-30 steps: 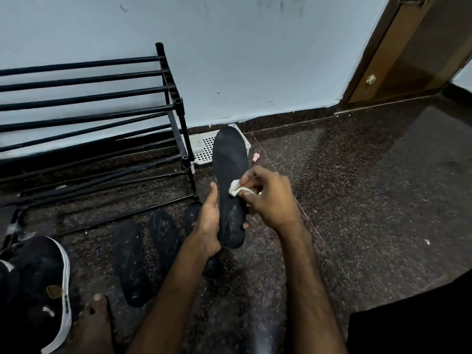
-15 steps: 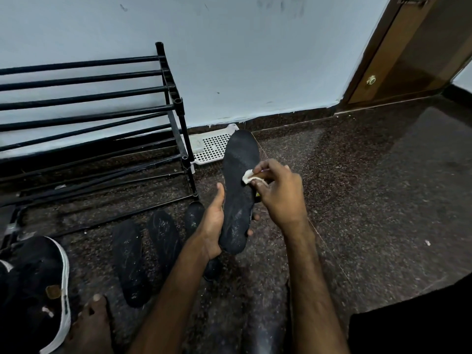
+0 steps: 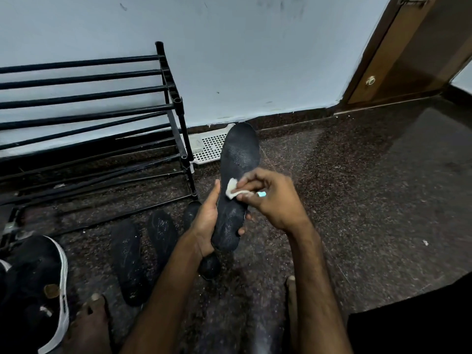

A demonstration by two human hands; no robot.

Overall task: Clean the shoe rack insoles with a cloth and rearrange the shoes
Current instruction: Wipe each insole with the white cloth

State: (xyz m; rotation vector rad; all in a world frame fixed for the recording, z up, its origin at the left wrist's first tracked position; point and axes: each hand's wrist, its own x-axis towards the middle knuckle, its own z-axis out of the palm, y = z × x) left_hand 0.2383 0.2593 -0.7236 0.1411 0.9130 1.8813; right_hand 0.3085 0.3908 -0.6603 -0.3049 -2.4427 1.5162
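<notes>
Black insole (image 3: 240, 149) up off the floor (image 3: 357, 200), its heel gripped in my left hand (image 3: 205, 223) with fingers curled round it, my right hand (image 3: 273, 200) pinching the white cloth (image 3: 232, 188) against its middle, spare insoles (image 3: 126, 259) lying below, rack (image 3: 173, 103) at left, shoe (image 3: 33, 284) beside my foot.

Insole (image 3: 240, 154): matt black fabric, finely textured, dusty grey in patches.
Cloth (image 3: 231, 187): soft, white.
Shoe rack (image 3: 178, 101): smooth black metal bars.
Floor (image 3: 357, 187): polished speckled stone, glossy.
Door (image 3: 421, 47): brown wood, slight sheen.
</notes>
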